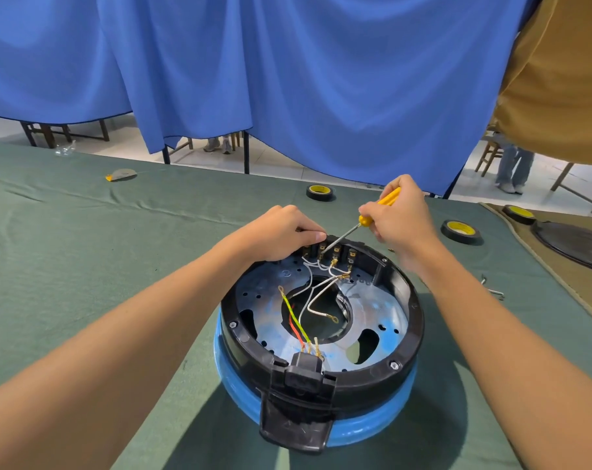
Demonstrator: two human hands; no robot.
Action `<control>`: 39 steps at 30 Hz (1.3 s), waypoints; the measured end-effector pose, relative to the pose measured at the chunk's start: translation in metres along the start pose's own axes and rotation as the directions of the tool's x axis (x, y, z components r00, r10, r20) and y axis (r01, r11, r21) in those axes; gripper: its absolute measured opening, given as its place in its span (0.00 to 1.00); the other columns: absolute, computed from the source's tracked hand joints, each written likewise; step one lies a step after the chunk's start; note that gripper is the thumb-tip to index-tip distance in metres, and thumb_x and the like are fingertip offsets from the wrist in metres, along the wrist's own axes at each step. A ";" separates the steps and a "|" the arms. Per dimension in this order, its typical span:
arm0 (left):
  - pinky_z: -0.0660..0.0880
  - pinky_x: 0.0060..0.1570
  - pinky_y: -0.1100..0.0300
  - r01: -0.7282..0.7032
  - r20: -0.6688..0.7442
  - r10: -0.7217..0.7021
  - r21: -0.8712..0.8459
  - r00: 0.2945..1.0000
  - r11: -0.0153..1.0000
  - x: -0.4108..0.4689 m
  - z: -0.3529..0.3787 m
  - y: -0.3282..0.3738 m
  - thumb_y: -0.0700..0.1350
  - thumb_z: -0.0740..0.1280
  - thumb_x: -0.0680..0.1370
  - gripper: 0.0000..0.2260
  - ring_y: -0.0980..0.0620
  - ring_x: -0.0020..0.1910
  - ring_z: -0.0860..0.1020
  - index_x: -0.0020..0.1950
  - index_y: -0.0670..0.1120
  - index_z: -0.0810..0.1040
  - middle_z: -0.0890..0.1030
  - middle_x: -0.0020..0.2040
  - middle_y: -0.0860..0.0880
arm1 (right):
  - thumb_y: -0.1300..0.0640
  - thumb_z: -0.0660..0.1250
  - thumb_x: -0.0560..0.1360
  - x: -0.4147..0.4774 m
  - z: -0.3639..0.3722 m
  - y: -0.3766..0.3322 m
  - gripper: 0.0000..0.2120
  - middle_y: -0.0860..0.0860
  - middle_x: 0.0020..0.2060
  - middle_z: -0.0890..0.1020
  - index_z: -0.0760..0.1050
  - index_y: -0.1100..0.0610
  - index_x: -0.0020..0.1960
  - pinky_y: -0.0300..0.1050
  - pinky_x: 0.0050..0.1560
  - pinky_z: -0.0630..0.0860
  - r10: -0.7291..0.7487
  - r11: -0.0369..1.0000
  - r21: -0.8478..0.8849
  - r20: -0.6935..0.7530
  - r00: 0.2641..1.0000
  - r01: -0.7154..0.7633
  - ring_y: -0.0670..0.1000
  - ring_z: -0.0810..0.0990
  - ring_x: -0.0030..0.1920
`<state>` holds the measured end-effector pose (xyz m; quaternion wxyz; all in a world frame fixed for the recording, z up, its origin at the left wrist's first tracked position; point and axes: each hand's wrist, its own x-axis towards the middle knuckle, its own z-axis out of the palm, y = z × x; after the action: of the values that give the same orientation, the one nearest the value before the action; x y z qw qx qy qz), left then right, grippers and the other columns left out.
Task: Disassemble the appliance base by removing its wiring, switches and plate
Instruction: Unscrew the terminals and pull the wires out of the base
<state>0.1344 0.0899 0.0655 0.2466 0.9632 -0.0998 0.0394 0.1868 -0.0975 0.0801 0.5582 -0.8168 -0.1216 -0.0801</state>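
Note:
The round appliance base [409,320], a black ring on a blue body, lies upside down on the green cloth. Inside it a shiny metal plate [372,310] shows, with white, red and yellow-green wires [308,300] running from a black socket at the near edge to a row of switches [335,252] at the far rim. My left hand [281,232] grips the far rim beside the switches. My right hand [399,215] holds a yellow-handled screwdriver [372,215], whose tip points down at the switch terminals.
Three black-and-yellow tape rolls [460,230] lie on the cloth behind and to the right of the base. A dark round part [572,245] sits on a brown mat at the right. Small metal bits [491,286] lie right of the base. Blue curtains hang behind the table.

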 end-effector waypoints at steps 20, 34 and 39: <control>0.71 0.55 0.62 -0.012 -0.026 0.012 0.004 1.000 1.000 0.000 0.000 -0.002 0.50 0.62 0.82 0.13 0.51 0.55 0.79 0.62 0.50 0.80 0.83 0.57 0.51 | 0.56 0.71 0.71 -0.026 -0.013 -0.014 0.14 0.53 0.38 0.80 0.65 0.49 0.43 0.59 0.41 0.79 -0.330 0.926 -0.204 -0.033 0.943 0.317 0.60 0.80 0.39; 0.73 0.59 0.51 0.004 -0.006 -0.004 0.002 1.000 1.000 0.000 -0.001 -0.001 0.51 0.61 0.82 0.13 0.45 0.56 0.79 0.63 0.52 0.80 0.84 0.54 0.45 | 0.55 0.71 0.75 -0.041 -0.004 -0.005 0.15 0.49 0.40 0.79 0.63 0.47 0.45 0.53 0.40 0.80 -0.348 0.918 -0.202 0.005 0.938 0.342 0.57 0.80 0.40; 0.74 0.59 0.50 0.014 -0.005 -0.015 -0.105 1.000 0.994 -0.002 -0.003 -0.001 0.49 0.63 0.81 0.12 0.50 0.52 0.80 0.61 0.50 0.82 0.84 0.53 0.51 | 0.56 0.71 0.74 -0.042 -0.004 -0.007 0.16 0.48 0.36 0.79 0.63 0.45 0.42 0.52 0.36 0.81 -0.356 0.924 -0.171 -0.064 0.932 0.341 0.53 0.81 0.34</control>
<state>0.1325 0.0929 0.0670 0.2973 0.9495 -0.0942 0.0349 0.1441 -0.1035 0.0765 0.4740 -0.8190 -0.2318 -0.2256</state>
